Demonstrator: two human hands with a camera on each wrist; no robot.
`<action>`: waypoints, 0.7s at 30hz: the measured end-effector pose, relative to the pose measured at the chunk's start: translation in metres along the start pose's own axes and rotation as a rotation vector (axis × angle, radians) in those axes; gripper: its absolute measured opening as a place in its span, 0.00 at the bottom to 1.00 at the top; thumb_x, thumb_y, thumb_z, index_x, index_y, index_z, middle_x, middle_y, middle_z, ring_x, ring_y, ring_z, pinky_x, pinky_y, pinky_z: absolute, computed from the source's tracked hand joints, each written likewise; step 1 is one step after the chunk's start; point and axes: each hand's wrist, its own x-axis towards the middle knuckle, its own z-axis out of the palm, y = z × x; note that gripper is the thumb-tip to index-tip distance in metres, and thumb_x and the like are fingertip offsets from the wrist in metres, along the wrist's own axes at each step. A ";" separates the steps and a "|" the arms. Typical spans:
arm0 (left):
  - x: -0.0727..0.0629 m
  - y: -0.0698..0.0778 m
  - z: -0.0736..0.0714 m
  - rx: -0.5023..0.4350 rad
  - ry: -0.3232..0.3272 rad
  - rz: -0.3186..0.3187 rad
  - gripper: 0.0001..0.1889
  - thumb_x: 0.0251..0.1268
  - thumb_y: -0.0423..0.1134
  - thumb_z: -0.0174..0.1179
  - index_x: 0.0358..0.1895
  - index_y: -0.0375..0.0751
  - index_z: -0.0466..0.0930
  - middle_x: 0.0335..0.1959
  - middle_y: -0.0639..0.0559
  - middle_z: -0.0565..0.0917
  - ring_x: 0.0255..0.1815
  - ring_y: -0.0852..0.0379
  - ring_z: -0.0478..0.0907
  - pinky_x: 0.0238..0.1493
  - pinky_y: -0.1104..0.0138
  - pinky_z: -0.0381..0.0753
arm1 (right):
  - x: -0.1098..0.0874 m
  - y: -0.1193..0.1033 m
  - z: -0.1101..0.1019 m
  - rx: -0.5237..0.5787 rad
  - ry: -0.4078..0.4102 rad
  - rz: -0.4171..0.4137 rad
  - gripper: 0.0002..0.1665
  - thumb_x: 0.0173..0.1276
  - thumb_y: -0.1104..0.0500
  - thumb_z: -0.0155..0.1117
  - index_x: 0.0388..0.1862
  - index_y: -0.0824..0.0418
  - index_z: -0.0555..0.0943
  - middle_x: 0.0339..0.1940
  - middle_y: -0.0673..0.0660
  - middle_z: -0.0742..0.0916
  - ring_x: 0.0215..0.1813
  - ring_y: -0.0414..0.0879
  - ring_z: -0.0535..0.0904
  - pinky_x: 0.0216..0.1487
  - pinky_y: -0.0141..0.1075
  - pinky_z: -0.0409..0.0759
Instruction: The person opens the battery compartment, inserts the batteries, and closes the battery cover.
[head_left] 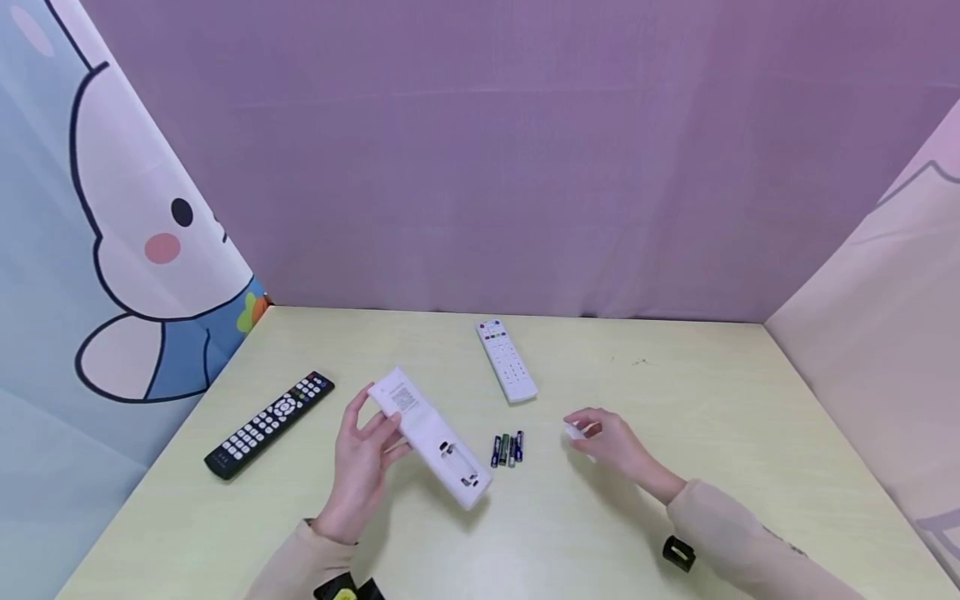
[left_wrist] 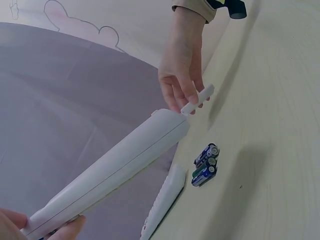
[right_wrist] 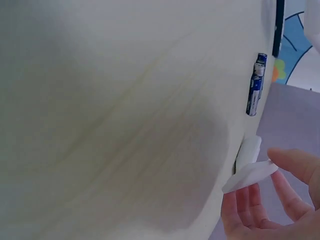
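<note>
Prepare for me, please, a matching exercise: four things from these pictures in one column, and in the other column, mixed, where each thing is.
Things:
1. Black remote
2. Batteries
3. White cover
4. White remote with open battery slot

Places:
A. In the left hand
B. On the table, left of both hands
C. Side by side on the table
D. In the right hand

Pairs: 1-B; 2-C; 3-D; 4-A

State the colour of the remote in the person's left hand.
White; the remote in the left hand shows best in the head view.
</note>
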 end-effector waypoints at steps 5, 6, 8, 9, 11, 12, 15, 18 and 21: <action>0.000 0.000 -0.003 -0.005 0.011 -0.011 0.33 0.61 0.23 0.43 0.67 0.51 0.47 0.44 0.49 0.77 0.37 0.57 0.80 0.43 0.64 0.79 | 0.002 0.005 0.000 -0.022 -0.032 0.023 0.17 0.49 0.73 0.62 0.41 0.69 0.78 0.34 0.60 0.81 0.34 0.47 0.76 0.24 0.31 0.78; 0.000 0.000 -0.003 -0.006 0.014 -0.013 0.33 0.61 0.23 0.43 0.67 0.51 0.48 0.43 0.50 0.78 0.37 0.57 0.80 0.43 0.64 0.79 | 0.002 0.006 0.000 -0.026 -0.037 0.024 0.17 0.49 0.73 0.62 0.41 0.68 0.78 0.34 0.59 0.81 0.33 0.47 0.76 0.24 0.31 0.78; 0.000 0.001 -0.004 -0.002 0.014 -0.013 0.33 0.61 0.22 0.43 0.67 0.51 0.47 0.44 0.49 0.77 0.37 0.57 0.80 0.43 0.64 0.79 | 0.002 0.006 0.000 -0.032 -0.045 0.022 0.17 0.49 0.74 0.62 0.41 0.69 0.78 0.34 0.59 0.80 0.33 0.46 0.75 0.23 0.31 0.78; 0.000 0.001 -0.004 -0.002 0.013 -0.013 0.33 0.61 0.22 0.43 0.67 0.51 0.47 0.45 0.48 0.77 0.37 0.57 0.80 0.43 0.64 0.79 | 0.002 0.005 0.000 -0.031 -0.045 0.024 0.17 0.49 0.74 0.62 0.41 0.69 0.78 0.33 0.59 0.80 0.32 0.46 0.75 0.22 0.31 0.77; -0.001 0.001 -0.004 0.008 0.008 -0.005 0.33 0.61 0.22 0.42 0.67 0.50 0.46 0.48 0.46 0.75 0.38 0.57 0.80 0.44 0.64 0.79 | 0.002 0.005 -0.001 -0.036 -0.047 0.026 0.17 0.49 0.74 0.62 0.40 0.69 0.78 0.33 0.59 0.80 0.32 0.46 0.74 0.21 0.30 0.77; -0.001 0.002 -0.005 0.009 0.006 -0.004 0.33 0.61 0.23 0.42 0.68 0.50 0.46 0.49 0.44 0.74 0.38 0.58 0.80 0.44 0.65 0.79 | 0.002 0.005 -0.001 -0.043 -0.049 0.025 0.17 0.49 0.74 0.62 0.40 0.69 0.78 0.33 0.59 0.80 0.32 0.46 0.74 0.21 0.30 0.77; -0.001 0.002 -0.005 0.010 0.006 -0.005 0.33 0.61 0.23 0.43 0.68 0.50 0.45 0.51 0.43 0.73 0.38 0.58 0.80 0.44 0.65 0.79 | 0.003 0.006 -0.001 -0.048 -0.051 0.033 0.17 0.48 0.74 0.62 0.40 0.68 0.78 0.33 0.59 0.80 0.32 0.46 0.74 0.20 0.30 0.77; -0.001 0.002 -0.005 0.005 0.010 -0.011 0.33 0.61 0.23 0.43 0.68 0.50 0.45 0.52 0.42 0.73 0.38 0.58 0.80 0.43 0.65 0.79 | 0.005 0.009 -0.002 -0.048 -0.061 0.011 0.17 0.47 0.74 0.63 0.39 0.67 0.78 0.32 0.58 0.79 0.31 0.46 0.74 0.21 0.30 0.77; -0.001 0.002 -0.005 0.007 0.010 -0.012 0.33 0.62 0.23 0.43 0.68 0.49 0.45 0.54 0.41 0.72 0.38 0.58 0.80 0.43 0.65 0.79 | 0.007 0.015 -0.002 -0.052 -0.076 -0.059 0.16 0.46 0.73 0.63 0.38 0.66 0.78 0.30 0.58 0.79 0.30 0.45 0.74 0.20 0.30 0.76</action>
